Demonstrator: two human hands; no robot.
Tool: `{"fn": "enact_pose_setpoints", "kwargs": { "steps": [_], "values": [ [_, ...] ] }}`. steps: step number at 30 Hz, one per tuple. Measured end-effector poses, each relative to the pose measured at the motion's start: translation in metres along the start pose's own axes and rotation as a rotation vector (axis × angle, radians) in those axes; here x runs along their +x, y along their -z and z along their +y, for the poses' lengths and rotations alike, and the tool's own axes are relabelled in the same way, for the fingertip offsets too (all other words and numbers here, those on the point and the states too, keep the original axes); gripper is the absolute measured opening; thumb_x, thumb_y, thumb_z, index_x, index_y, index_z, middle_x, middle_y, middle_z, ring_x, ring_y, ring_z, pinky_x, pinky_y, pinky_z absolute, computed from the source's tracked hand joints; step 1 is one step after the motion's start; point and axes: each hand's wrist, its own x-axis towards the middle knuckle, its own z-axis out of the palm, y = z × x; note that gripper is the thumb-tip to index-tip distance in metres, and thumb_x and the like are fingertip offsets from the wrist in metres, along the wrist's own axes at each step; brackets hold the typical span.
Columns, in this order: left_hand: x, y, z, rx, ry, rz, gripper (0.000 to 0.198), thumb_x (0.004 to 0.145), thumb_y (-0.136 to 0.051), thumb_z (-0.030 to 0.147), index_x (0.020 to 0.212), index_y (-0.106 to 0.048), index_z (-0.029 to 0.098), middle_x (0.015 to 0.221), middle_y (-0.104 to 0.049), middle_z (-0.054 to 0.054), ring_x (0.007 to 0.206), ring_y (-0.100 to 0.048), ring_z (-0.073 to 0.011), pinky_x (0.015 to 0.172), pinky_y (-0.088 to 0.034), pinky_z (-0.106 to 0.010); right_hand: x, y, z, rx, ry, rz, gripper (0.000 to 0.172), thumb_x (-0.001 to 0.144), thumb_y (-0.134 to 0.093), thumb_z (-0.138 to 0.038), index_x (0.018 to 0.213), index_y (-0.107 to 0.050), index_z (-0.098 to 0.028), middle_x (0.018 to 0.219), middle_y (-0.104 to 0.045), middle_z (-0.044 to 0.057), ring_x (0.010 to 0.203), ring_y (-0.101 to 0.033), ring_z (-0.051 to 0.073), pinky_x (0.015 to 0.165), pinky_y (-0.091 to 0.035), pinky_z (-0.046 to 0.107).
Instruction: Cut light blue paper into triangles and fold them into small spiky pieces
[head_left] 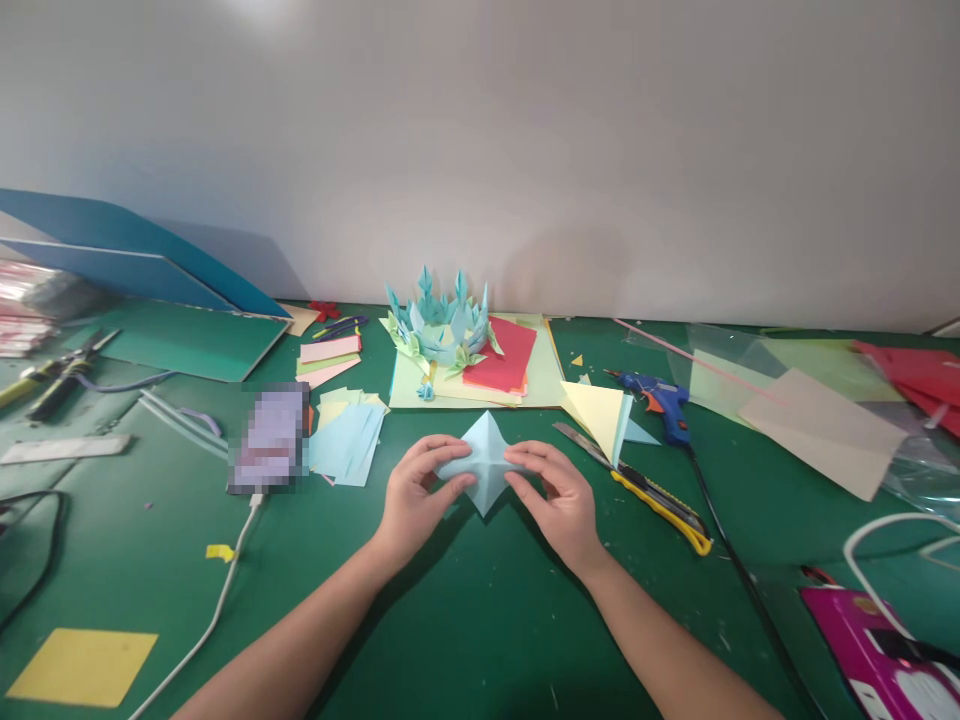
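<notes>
A light blue sheet of paper point(487, 462) with crossing creases is held up over the green table, one corner pointing away from me and one toward me. My left hand point(426, 488) pinches its left corner between thumb and fingers. At the right corner, my right hand point(556, 492) grips the paper the same way. Just beyond my hands stands a folded paper crown-like ring point(442, 335) in blue and pale green. Loose light blue paper pieces point(352, 440) lie left of my hands, and folded pale yellow paper point(600, 415) lies to the right.
A yellow box cutter point(664, 508) and a blue glue gun point(660, 400) with a black cord lie to the right. On the left are a phone point(270, 437) on a white cable, pliers point(67, 375) and a yellow paper point(84, 667). A magenta power strip point(862, 640) sits near right.
</notes>
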Motion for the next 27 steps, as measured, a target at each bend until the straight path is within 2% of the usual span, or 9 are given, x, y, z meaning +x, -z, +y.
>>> {"fn": "enact_pose_setpoints", "kwargs": {
  "steps": [8, 13, 16, 19, 24, 27],
  "values": [
    [-0.0024, -0.005, -0.0007, -0.001, 0.007, -0.025, 0.006, 0.068, -0.072, 0.021, 0.074, -0.071, 0.02, 0.083, -0.067, -0.006, 0.08, -0.064, -0.018, 0.067, -0.055, -0.031, 0.0017, -0.0001, -0.0032, 0.059, -0.043, -0.013, 0.011, 0.079, -0.064, -0.017, 0.08, -0.071, -0.025, 0.085, -0.069, 0.004, 0.081, -0.065, 0.019, 0.075, -0.055, 0.034],
    [-0.0004, -0.0008, 0.0014, 0.252, -0.118, 0.018, 0.003, 0.069, -0.073, 0.022, 0.067, -0.071, 0.023, 0.074, -0.07, -0.004, 0.077, -0.061, -0.0192, 0.078, -0.049, -0.037, 0.0022, -0.0006, -0.0031, 0.012, 0.012, -0.012, 0.011, 0.078, -0.066, -0.017, 0.077, -0.072, -0.026, 0.083, -0.068, 0.003, 0.078, -0.063, 0.018, 0.073, -0.053, 0.033],
    [0.0004, 0.0018, 0.0017, 0.365, -0.177, 0.019, 0.004, 0.07, -0.072, 0.024, 0.067, -0.071, 0.025, 0.07, -0.071, -0.003, 0.073, -0.06, -0.0199, 0.075, -0.047, -0.037, 0.002, -0.0011, -0.0029, -0.029, 0.02, -0.024, 0.009, 0.078, -0.067, -0.02, 0.075, -0.073, -0.026, 0.084, -0.067, 0.004, 0.076, -0.062, 0.018, 0.068, -0.052, 0.032],
    [-0.0006, 0.0022, 0.0018, 0.37, -0.156, -0.005, 0.005, 0.072, -0.069, 0.024, 0.07, -0.072, 0.026, 0.071, -0.072, -0.002, 0.07, -0.062, -0.0193, 0.071, -0.049, -0.034, 0.0011, -0.0022, -0.003, -0.013, 0.009, -0.058, 0.009, 0.079, -0.066, -0.02, 0.076, -0.073, -0.025, 0.083, -0.066, 0.004, 0.076, -0.063, 0.017, 0.068, -0.053, 0.032],
    [-0.0031, -0.0003, 0.0027, 0.339, -0.135, -0.051, 0.009, 0.074, -0.064, 0.021, 0.072, -0.072, 0.024, 0.075, -0.072, -0.004, 0.07, -0.066, -0.018, 0.069, -0.053, -0.03, 0.0021, -0.0024, -0.004, -0.123, 0.112, -0.06, 0.01, 0.081, -0.064, -0.02, 0.078, -0.072, -0.026, 0.084, -0.067, 0.004, 0.083, -0.062, 0.02, 0.077, -0.05, 0.037],
    [-0.0041, -0.0016, 0.0025, 0.345, -0.13, -0.067, 0.009, 0.076, -0.063, 0.022, 0.072, -0.072, 0.024, 0.075, -0.072, -0.004, 0.069, -0.066, -0.0174, 0.066, -0.054, -0.028, 0.0032, -0.0021, -0.0054, -0.231, 0.185, -0.046, 0.008, 0.08, -0.065, -0.021, 0.077, -0.07, -0.026, 0.077, -0.068, 0.003, 0.077, -0.06, 0.02, 0.073, -0.048, 0.038]
  ]
}}
